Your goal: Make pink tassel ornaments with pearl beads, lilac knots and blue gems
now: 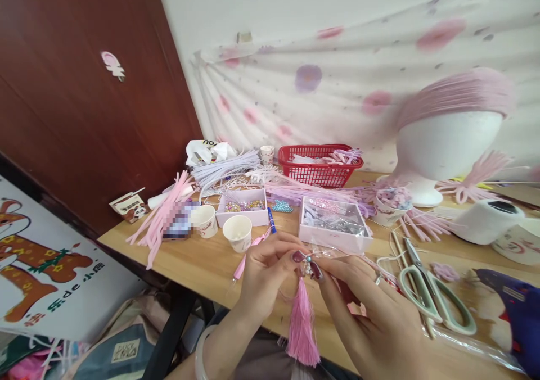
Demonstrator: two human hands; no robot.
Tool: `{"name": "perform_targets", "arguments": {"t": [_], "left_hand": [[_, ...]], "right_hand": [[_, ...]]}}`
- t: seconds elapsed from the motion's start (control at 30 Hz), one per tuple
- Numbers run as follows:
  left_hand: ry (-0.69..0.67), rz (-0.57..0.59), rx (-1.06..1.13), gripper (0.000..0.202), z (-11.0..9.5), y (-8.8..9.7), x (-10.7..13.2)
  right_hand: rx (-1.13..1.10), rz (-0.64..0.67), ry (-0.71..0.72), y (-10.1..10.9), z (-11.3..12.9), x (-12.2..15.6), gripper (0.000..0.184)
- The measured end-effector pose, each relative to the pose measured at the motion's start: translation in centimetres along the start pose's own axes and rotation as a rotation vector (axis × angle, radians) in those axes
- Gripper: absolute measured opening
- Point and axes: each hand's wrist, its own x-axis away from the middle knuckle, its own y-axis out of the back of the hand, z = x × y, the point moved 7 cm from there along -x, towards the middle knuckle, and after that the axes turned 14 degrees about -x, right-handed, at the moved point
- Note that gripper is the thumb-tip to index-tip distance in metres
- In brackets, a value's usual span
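A pink tassel hangs down between my hands over the front edge of the table. Small pearly and turquoise beads sit at its top, partly covered by fingertips. My left hand pinches the beaded top between thumb and index finger. From the other side, my right hand closes thumb and fingers on the same beaded top; a ring shows on one finger. Just behind the left hand lie a second pink tassel and a blue pen.
Paper cups and white boxes of beads and bagged parts stand behind my hands. Scissors and a glue gun lie right. Farther back are a red basket, pink pipe cleaners and a white foam head.
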Motion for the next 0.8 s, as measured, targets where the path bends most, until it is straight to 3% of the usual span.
{"name": "perform_targets", "arguments": {"t": [0.3, 0.43, 0.8], "left_hand": [[-0.095, 0.024, -0.094, 0.01, -1.0, 0.1, -0.2], [-0.181, 0.022, -0.253, 0.013, -2.0, 0.1, 0.0], [-0.413, -0.157, -0.505, 0.011, -4.1, -0.1, 1.0]], "right_hand": [[0.082, -0.004, 0.05, 0.3, 0.7, 0.0, 0.015], [0.1, -0.007, 0.064, 0.3, 0.8, -0.1, 0.014], [0.096, -0.022, 0.034, 0.3, 0.7, -0.4, 0.007]]}}
